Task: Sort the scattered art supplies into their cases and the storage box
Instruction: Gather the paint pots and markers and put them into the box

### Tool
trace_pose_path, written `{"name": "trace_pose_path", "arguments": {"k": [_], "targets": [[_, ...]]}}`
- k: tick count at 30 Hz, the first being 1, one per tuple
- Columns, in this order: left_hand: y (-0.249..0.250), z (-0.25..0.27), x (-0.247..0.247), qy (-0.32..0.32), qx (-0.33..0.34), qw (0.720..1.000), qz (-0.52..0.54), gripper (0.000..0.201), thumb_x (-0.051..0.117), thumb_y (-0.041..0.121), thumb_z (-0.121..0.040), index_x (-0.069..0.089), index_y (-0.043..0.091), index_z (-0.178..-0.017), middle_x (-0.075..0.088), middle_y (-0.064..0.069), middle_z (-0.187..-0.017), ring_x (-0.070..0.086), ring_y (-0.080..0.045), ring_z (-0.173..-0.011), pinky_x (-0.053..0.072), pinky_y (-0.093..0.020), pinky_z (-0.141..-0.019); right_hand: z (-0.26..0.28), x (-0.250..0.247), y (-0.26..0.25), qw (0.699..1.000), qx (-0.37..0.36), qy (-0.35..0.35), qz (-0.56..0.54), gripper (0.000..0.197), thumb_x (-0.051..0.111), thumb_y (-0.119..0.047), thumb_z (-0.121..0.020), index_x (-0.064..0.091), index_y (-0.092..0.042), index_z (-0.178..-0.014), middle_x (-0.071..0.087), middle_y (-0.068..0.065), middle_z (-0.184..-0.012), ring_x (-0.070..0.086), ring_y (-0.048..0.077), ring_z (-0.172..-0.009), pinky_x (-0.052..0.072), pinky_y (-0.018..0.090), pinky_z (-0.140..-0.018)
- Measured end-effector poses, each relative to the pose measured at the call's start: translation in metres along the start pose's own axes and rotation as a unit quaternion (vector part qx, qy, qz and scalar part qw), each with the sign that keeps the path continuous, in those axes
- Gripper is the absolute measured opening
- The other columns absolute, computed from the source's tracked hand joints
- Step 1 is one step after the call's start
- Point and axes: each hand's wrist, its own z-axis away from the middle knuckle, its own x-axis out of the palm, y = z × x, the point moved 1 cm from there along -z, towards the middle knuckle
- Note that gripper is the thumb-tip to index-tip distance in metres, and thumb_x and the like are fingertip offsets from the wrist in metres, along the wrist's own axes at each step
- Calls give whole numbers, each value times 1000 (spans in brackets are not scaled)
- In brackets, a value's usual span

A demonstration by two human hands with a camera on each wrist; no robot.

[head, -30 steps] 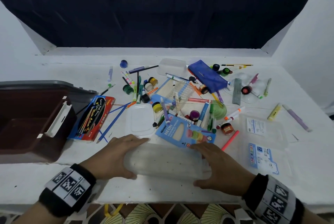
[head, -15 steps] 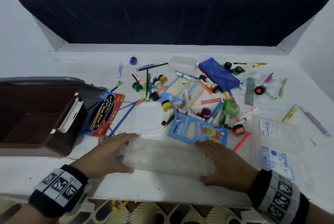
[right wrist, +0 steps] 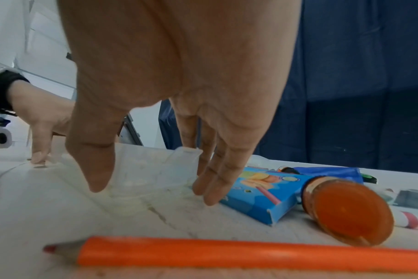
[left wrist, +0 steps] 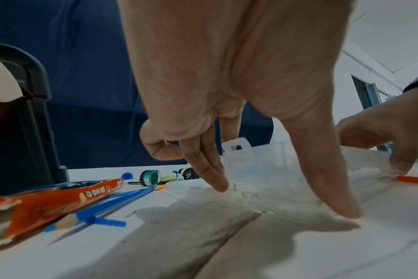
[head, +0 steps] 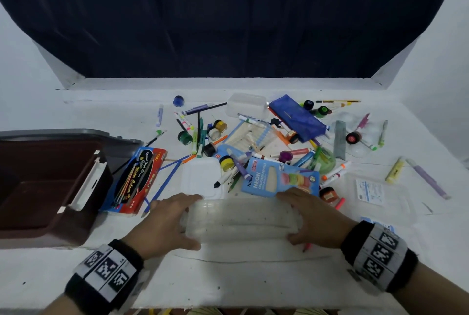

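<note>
A long clear plastic case [head: 241, 220] lies at the table's front edge. My left hand [head: 175, 220] holds its left end and my right hand [head: 304, 215] its right end. On each hand the fingers sit on the far side and the thumb on the near side. The left wrist view shows my fingers [left wrist: 217, 181] and thumb straddling the case [left wrist: 270, 166]. In the right wrist view the case [right wrist: 150, 169] sits between thumb and fingers [right wrist: 210, 192]. Scattered markers, pencils and paint jars lie behind the case. The brown storage box [head: 38, 200] stands open at the left.
A red pencil box [head: 137, 180] lies beside the storage box. A blue neon pencil box [head: 279, 180], a clear lid [head: 200, 177], a blue pouch [head: 297, 118] and a labelled clear case [head: 375, 195] lie around. An orange pencil [right wrist: 227, 253] and an orange paint jar [right wrist: 346, 211] lie by my right hand.
Both hands stay on the ends of the clear case. Only the head view has shifted a little.
</note>
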Motion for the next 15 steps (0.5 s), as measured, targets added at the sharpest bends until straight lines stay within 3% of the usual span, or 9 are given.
{"name": "trace_pose_path", "arguments": {"k": [3,10,15], "targets": [[2,-2,-1,3,-9,1000,0,100,85,59,-49,42,43,-137,51,32,-111,49,8,-107,39,-39,-105,-2,-2,3,1000,9,2,-18,90,80,-41,-75,30,-27,-149,36,-10,-145,38,4,-120,35,17,-102],[3,1,-2,12,-13,1000,16,96,86,59,-46,45,44,-131,54,33,-108,49,13,-106,39,-39,-104,-3,-4,4,999,28,-6,-15,90,80,-40,-74,32,-27,-149,36,-9,-149,37,8,-128,36,24,-109],[9,2,-7,11,-21,1000,-20,94,90,62,-44,44,47,-124,51,32,-107,41,12,-107,25,-27,-95,-5,-4,-4,999,36,-20,15,90,76,-40,-78,26,-25,-151,29,-5,-153,31,12,-136,31,29,-114]]}}
